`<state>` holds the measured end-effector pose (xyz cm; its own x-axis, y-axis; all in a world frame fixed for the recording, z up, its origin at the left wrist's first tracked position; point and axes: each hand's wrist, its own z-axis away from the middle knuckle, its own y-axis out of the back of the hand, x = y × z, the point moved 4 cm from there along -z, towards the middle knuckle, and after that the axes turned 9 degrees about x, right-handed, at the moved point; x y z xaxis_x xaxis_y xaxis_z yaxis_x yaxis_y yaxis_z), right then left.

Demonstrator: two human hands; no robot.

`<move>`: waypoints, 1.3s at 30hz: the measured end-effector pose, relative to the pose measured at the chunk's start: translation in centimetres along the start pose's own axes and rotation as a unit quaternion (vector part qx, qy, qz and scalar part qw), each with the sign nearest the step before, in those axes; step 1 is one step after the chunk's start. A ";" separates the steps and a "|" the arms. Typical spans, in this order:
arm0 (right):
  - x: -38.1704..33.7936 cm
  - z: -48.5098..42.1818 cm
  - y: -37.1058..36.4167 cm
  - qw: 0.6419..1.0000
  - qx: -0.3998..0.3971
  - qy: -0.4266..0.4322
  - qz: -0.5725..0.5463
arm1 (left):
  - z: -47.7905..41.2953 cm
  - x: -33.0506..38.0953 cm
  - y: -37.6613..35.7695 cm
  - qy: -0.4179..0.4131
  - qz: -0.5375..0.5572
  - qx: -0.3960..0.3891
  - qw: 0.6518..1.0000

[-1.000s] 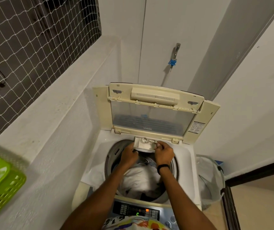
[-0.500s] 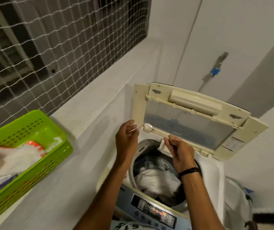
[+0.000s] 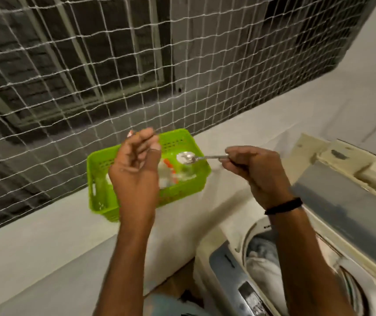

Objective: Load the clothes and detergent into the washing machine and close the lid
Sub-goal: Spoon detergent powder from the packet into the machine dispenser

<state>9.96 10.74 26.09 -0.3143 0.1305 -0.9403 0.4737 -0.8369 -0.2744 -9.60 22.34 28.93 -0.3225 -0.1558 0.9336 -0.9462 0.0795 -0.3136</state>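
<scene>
My right hand [image 3: 254, 171] grips the handle of a metal spoon [image 3: 188, 158] whose bowl, white inside, hovers over a green plastic basket [image 3: 183, 140] on the white ledge. My left hand [image 3: 136, 172] is raised in front of the basket with its fingers loosely curled, holding nothing I can make out. Inside the basket lies a blurred white and orange packet [image 3: 170, 172]. At the lower right stands the top-loading washing machine [image 3: 230, 270] with its cream lid [image 3: 341, 201] up and white and blue clothes [image 3: 262, 263] in the drum.
A white string net [image 3: 91, 76] covers the dark window opening above the ledge [image 3: 34, 236]. The machine's grey control panel [image 3: 246, 290] faces me at the bottom. A black band circles my right wrist.
The view has swung left from the machine to the basket. Both hands left the lid's edge and moved over the basket; the spoon is now plainly in my right hand.
</scene>
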 end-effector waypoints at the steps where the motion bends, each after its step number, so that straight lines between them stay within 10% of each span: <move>1: 0.2 -0.3 -1.8 0.999 -0.021 0.003 0.042 | -0.7 0.4 1.2 -0.008 -0.007 0.021 1.000; 13: 6.2 -4.2 -12.2 0.920 -0.061 0.003 0.386 | -4.1 0.0 6.5 -0.036 -0.067 0.078 0.994; 18: 6.6 -3.9 -13.3 0.818 -0.098 0.020 0.567 | -4.3 -0.1 6.7 -0.031 -0.072 0.072 0.994; 27: 5.6 -3.1 -13.0 0.747 -0.069 0.119 0.651 | -3.8 -0.3 5.5 -0.034 -0.080 0.050 0.995; 35: 2.5 -2.0 -11.0 0.802 -0.028 0.223 0.553 | -3.0 -0.6 3.7 -0.057 -0.071 0.048 0.995; 39: 1.3 -1.2 -8.0 0.892 0.016 0.220 0.395 | -2.0 -1.7 1.5 -0.047 -0.040 0.016 0.998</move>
<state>6.81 18.22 26.85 0.4633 -0.3163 -0.8278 0.3794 -0.7734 0.5078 -10.43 24.72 27.24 -0.2457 -0.2531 0.9357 -0.9688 0.0315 -0.2458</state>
